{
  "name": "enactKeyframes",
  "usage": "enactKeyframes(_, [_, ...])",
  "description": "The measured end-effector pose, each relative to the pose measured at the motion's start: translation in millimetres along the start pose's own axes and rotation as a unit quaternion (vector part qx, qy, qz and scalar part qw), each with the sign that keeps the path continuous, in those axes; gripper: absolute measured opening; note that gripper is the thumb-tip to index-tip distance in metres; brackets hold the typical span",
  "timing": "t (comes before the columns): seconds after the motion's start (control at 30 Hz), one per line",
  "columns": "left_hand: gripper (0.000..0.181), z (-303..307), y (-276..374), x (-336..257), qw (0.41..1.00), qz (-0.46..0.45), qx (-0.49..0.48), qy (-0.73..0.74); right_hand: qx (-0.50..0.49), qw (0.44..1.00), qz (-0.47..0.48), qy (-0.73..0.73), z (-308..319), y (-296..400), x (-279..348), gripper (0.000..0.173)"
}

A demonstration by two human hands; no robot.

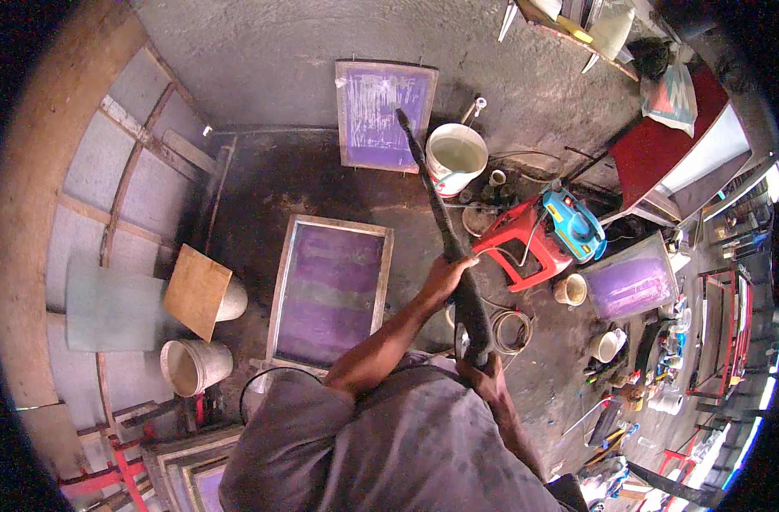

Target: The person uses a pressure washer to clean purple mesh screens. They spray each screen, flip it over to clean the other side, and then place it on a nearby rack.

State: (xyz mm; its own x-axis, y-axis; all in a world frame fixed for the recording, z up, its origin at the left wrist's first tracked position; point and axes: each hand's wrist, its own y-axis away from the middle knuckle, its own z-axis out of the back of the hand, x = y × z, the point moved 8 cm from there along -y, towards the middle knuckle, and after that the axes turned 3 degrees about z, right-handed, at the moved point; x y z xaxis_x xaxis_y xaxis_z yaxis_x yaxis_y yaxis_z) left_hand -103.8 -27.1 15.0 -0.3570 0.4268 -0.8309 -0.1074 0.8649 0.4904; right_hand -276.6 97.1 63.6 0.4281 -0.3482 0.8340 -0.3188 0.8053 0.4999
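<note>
Across my front I hold a long black spray gun lance point(445, 221), probably of a pressure washer. My left hand point(449, 277) grips its middle, and my right hand point(485, 377) is closed around its rear end near my body. The lance's tip lies in the picture over a wood-framed purple printing screen point(377, 121) that leans upright on the wall. White streaks mark that screen's upper part. A second framed purple screen point(332, 291) is to the left of my hands. At the right, a blue pressure washer point(572, 224) rests on a red plastic stool point(524, 246).
Beside the leaning screen, a tap point(480, 102) runs into a white bucket of water point(457, 153). A coiled hose point(512, 331) lies near my right hand. Another purple screen point(634, 278) is at the right. Buckets point(196, 367) and a wooden board point(197, 291) stand at the left.
</note>
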Motion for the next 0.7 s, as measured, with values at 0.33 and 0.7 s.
enactKeyframes(0.33, [0.037,1,3,3,1.000,0.019,-0.003,0.005,-0.038,0.998,0.034,0.027,-3,8,6,0.022])
enactKeyframes(0.7, [0.030,-21,-9,29,0.995,-0.074,-0.013,0.064,-0.043,0.999,-0.015,0.007,23,8,-74,0.044])
